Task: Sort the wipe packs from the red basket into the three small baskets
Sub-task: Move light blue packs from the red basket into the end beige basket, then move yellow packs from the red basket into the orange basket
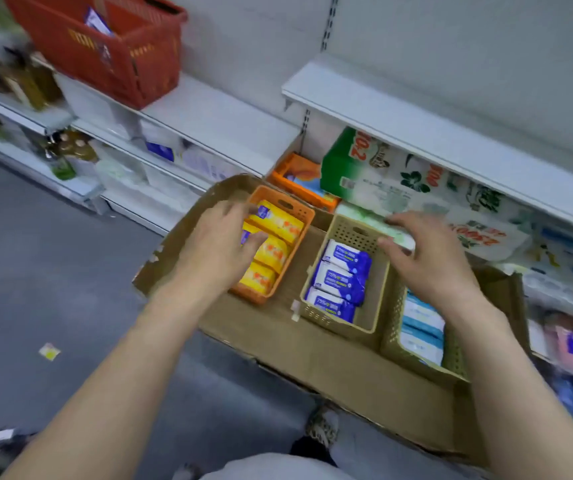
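The red basket (105, 53) sits on the upper shelf at top left with a pack (96, 20) showing inside. Three small baskets stand in a cardboard tray (312, 362). The orange basket (304, 216) holds yellow wipe packs (271, 251). My left hand (219, 247) reaches into it, fingers and thumb pinching a yellow pack at its left side. The beige basket (347, 233) holds blue-and-white packs (343, 275). The mesh basket (394, 306) on the right holds light-blue packs (420, 327). My right hand (430, 261) grips a pale green pack (404, 237) above the beige basket's far end.
On the shelf behind the tray stand another orange basket (295, 181) and large green-and-white tissue bundles (364, 174). A white shelf board (416, 116) overhangs them. More goods fill the shelves at left and right. A yellow scrap (49, 351) lies on the grey floor.
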